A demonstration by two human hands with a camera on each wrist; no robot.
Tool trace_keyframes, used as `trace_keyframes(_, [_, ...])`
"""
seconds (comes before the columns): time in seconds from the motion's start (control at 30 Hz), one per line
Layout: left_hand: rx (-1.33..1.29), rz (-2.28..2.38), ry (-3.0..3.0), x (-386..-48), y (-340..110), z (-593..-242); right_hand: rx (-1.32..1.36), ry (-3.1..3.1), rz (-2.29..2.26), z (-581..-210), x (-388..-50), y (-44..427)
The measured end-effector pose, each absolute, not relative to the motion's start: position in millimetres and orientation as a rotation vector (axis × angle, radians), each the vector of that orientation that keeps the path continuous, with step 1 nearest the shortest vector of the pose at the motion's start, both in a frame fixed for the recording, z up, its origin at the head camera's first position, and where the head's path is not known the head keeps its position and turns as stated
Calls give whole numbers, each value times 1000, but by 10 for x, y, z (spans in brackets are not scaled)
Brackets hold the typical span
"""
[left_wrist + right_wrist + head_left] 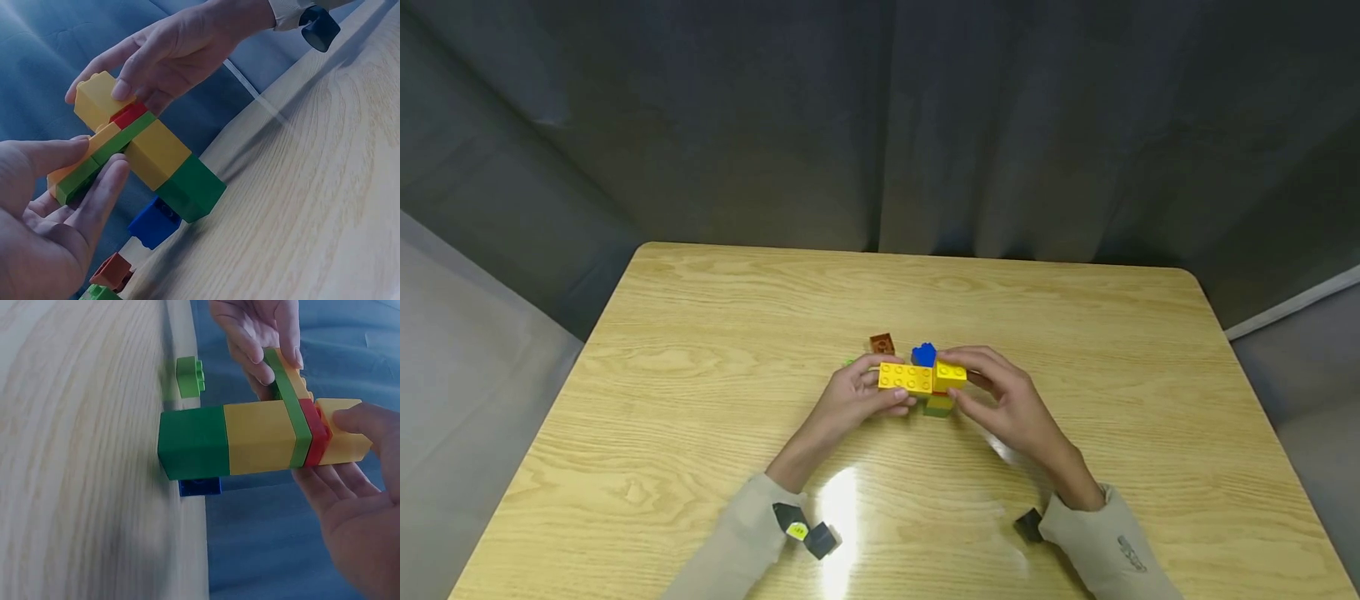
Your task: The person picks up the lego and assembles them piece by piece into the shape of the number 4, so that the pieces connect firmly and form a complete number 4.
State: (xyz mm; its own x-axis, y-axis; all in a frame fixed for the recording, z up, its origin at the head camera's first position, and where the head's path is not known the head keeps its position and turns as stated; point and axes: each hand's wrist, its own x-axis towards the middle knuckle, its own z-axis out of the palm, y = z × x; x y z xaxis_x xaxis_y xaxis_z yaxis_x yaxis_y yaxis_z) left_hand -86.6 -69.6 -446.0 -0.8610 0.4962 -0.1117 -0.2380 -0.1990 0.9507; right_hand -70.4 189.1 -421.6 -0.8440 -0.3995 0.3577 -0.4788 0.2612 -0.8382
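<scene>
A stack of toy building bricks stands on the table, its dark green brick (195, 442) lowest and a yellow brick (259, 437) above that. Across the top runs a thin light green layer (294, 419), jutting to the left, with a long yellow plate (904, 378) and a red plate (129, 114) over it. My left hand (850, 400) pinches the jutting end between thumb and fingers. At the top, my right hand (1011, 400) grips a small yellow brick (951, 375) over the red plate; it looks slightly tilted, with red studs showing below.
Just behind the stack lies a blue brick (924, 354). A brown brick (882, 343) and a light green brick (187, 377) are farther left, the green one mostly hidden in the head view. A dark curtain (880, 125) hangs beyond the wooden table (700, 317).
</scene>
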Motion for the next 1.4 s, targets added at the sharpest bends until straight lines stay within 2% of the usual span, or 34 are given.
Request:
trace_keyframes(0.6, [300,2095,1597,-865,-700,-4455,920,-2430,1574,-4265,-731,1913])
trace_keyframes(1.4, [299,2100,1596,-871,-706,-4473,881,-2496,1392,-4340,-706,1863])
